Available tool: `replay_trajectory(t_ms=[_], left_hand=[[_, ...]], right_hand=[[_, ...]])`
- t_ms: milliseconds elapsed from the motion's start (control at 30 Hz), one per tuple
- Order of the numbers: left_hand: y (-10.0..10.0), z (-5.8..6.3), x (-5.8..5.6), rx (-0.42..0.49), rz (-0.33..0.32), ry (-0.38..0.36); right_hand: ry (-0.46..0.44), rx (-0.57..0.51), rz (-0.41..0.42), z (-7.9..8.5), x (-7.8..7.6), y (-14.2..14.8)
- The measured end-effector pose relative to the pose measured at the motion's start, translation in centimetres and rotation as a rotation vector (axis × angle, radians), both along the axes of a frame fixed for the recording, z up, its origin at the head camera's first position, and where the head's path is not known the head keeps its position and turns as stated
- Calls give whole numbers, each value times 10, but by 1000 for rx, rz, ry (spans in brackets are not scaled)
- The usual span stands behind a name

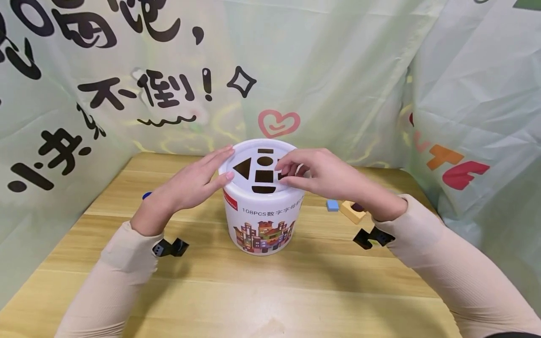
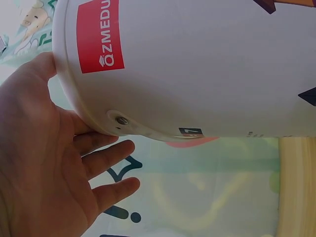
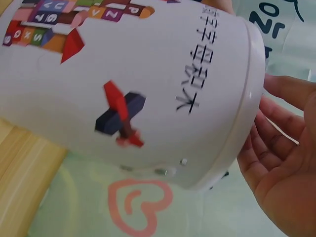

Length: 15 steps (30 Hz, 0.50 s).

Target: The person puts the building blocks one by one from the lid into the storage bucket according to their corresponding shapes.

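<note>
A white bucket [image 1: 259, 225] printed with coloured blocks stands upright on the wooden table, topped by a white lid [image 1: 249, 186] with cut-out shapes, among them a triangle, a circle and a square. Against the lid's left rim rests my left hand [image 1: 190, 180], its fingers fairly straight and thumb spread; the left wrist view shows this palm [image 2: 44, 163] beside the rim. Over the lid's right side hovers my right hand [image 1: 319, 171], fingers loosely bent and thumb apart near a partly covered hole. No piece shows between those fingers [image 3: 269, 148], though the tips are partly hidden.
Right of the bucket lie a small blue block [image 1: 332, 205] and a yellow block [image 1: 352, 213], with a dark piece [image 1: 357, 207] by it, partly behind the right forearm. A blue piece [image 1: 146, 195] peeks out behind the left wrist. Printed cloth [image 1: 338, 94] hangs behind the table.
</note>
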<state>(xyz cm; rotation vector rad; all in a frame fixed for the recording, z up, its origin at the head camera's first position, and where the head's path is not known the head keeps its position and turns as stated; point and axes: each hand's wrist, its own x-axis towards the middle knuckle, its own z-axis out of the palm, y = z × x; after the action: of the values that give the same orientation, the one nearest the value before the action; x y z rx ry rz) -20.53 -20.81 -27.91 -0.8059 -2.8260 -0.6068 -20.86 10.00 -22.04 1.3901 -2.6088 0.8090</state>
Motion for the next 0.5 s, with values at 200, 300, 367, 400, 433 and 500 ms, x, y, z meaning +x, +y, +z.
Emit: replay_trajectory(t_ms=[200, 300, 367, 400, 433, 500], left_hand=[[0, 0, 1, 6, -2, -2], [-1, 0, 1, 9, -5, -1], [-1, -1, 1, 11, -6, -1], [-1, -1, 1, 11, -7, -1], [-1, -1, 1, 13, -7, -1], [-1, -1, 1, 16, -9, -3]], right_hand=[[44, -16, -65, -4, -2, 23], [41, -25, -110, -5, -3, 34], [44, -33, -131, -6, -4, 41], [48, -34, -139, -7, -5, 44], [55, -35, -147, -9, -6, 47], [62, -37, -165, -11, -7, 54]])
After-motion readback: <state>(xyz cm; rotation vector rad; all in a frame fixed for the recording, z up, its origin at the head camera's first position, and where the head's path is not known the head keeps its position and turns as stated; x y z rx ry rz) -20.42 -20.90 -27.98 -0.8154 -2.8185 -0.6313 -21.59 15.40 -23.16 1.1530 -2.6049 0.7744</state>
